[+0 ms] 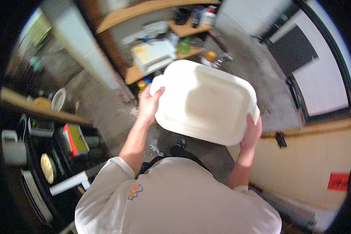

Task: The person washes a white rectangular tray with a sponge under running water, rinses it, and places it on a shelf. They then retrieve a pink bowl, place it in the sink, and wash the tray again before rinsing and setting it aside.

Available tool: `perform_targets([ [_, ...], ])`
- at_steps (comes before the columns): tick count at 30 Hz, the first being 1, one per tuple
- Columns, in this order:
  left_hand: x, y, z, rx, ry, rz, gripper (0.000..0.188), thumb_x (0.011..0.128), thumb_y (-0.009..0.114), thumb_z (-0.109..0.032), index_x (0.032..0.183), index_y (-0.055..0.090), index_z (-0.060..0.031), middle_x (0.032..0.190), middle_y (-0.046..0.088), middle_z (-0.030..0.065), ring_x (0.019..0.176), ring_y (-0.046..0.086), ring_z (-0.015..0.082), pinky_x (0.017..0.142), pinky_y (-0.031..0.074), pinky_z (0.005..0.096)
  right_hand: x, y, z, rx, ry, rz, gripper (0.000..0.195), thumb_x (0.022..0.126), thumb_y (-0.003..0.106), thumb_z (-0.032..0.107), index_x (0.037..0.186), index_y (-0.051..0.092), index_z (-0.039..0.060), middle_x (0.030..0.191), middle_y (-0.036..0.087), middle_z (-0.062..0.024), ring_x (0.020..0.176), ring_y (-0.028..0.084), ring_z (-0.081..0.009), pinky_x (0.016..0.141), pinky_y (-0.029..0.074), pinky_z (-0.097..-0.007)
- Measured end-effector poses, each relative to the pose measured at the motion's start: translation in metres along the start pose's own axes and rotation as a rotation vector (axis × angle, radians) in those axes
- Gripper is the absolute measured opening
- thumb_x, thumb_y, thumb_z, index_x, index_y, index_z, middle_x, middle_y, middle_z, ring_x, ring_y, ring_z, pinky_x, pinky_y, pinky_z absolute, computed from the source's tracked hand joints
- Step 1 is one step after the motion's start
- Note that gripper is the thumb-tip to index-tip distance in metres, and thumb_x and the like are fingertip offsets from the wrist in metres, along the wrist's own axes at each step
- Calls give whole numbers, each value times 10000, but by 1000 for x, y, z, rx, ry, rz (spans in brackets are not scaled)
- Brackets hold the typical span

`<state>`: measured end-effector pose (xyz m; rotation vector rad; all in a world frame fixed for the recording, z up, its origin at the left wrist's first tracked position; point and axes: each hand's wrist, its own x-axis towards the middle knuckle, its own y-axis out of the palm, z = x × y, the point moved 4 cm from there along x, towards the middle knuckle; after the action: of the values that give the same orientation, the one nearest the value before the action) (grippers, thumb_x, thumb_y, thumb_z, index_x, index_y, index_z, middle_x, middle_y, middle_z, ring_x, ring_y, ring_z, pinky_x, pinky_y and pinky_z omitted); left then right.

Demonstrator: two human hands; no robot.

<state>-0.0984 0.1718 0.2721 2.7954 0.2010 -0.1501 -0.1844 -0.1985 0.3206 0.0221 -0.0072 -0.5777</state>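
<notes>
A white plastic tub (216,99) with rounded corners is held up before my chest, its hollow side facing me. My left hand (149,105) grips the tub's left end, thumb lying over the rim. At the opposite end my right hand (251,133) holds the lower right corner, thumb also on the rim and fingers hidden behind. The tub is tilted, and strong light washes out its left part. I can make out no contents, only faint brownish marks on its bottom.
Wooden shelves (155,8) ahead carry a white box-like item (155,55), bottles and jars. On the left, dark shelving holds a red and green box (76,139). A pale panel with a red label (338,181) stands on the right. Concrete floor (102,117) lies below.
</notes>
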Motion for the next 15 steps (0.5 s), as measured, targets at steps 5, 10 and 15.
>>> perform_targets([
  [5, -58, -81, 2, 88, 17, -271, 302, 938, 667, -131, 1207, 627, 2, 1139, 690, 94, 1013, 652, 167, 900, 522, 337, -32, 51, -9, 49, 171, 130, 491, 933, 676, 176, 1369, 520, 11, 1279, 606, -164, 1099, 620, -293, 914, 531, -431],
  [10, -163, -150, -32, 121, 29, -567, 334, 954, 656, -166, 1235, 601, 6, 1108, 674, 76, 1013, 631, 152, 912, 505, 319, -48, 153, -1, -39, 118, 674, 488, 972, 578, 193, 1389, 483, -44, 1288, 594, -188, 1101, 618, -288, 911, 522, -416],
  [15, -282, -136, -2, -130, 233, -1014, 355, 974, 611, -114, 1307, 552, -4, 1160, 659, 74, 1034, 625, 138, 913, 507, 308, -61, 264, -6, 134, 243, 1251, 479, 969, 532, 152, 1395, 467, -55, 1337, 549, -187, 1179, 559, -283, 1020, 431, -401],
])
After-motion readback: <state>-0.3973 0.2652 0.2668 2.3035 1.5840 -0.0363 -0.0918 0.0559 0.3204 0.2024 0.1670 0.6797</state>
